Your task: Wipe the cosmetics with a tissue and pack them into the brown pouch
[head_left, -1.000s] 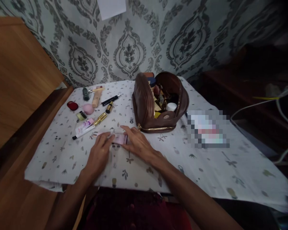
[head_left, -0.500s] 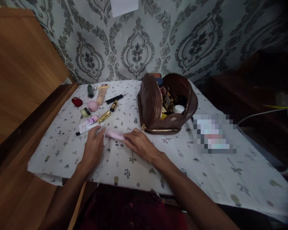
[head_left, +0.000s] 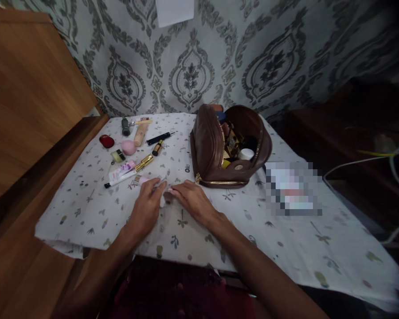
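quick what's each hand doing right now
Left hand: fingers curled on a small pink item on the tablecloth.
Right hand: flat, fingertips touching the same item; grip unclear.

Both hands, the left hand (head_left: 146, 208) and the right hand (head_left: 191, 201), are laid on the tablecloth (head_left: 219, 221), fingertips met over a small item (head_left: 164, 192) that is mostly hidden. Just behind and right of the grip an open pouch (head_left: 229, 146) is set, jars held in it. Behind and left of the grip, a tube (head_left: 119, 175), a lipstick (head_left: 144, 162), a sponge (head_left: 128, 147) and a compact (head_left: 106, 141) are spread.
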### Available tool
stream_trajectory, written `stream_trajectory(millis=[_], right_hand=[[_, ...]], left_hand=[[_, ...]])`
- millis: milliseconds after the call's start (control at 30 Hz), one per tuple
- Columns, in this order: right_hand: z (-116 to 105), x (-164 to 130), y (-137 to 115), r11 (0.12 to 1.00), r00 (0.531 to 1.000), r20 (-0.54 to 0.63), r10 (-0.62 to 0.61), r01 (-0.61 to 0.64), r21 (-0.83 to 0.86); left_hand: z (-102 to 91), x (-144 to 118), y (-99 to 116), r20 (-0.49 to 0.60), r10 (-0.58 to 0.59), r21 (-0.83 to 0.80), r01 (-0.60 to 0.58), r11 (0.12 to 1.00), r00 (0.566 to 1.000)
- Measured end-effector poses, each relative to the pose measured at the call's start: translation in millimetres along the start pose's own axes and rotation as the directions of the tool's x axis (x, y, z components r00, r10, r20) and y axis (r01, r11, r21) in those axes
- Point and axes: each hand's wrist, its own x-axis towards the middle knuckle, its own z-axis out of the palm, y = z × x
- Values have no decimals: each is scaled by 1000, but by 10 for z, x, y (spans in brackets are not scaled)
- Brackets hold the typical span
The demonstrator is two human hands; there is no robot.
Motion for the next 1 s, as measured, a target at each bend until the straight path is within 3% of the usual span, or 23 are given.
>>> stream_trajectory(millis=[200, 333, 500, 767, 867, 1000], right_hand=[[75, -12, 65, 998, 996, -82, 19, -13, 68], [109, -11, 87, 987, 990, -119, 81, -63, 149], [92, -11, 41, 927, 981, -54, 187, -157, 341], [101, -7, 70, 895, 978, -88, 191, -137, 424], [92, -2, 83, 907, 973, -82, 217, -170, 386], [70, -7, 45, 942, 976, -42, 214, -194, 274]], left_hand=[[-154, -26, -405, -34, -129, 111, 132, 985, 991], [-188, -42, -523, -62, -190, 112, 196, 974, 980], [-104, -10, -357, -57, -211, 65, 215, 974, 976], [69, -63, 192, 68, -21, -135, 30, 990, 997], [63, -87, 137, 85, -6, -109, 16, 994, 996], [-38, -25, -221, 56, -65, -10, 66, 998, 996]])
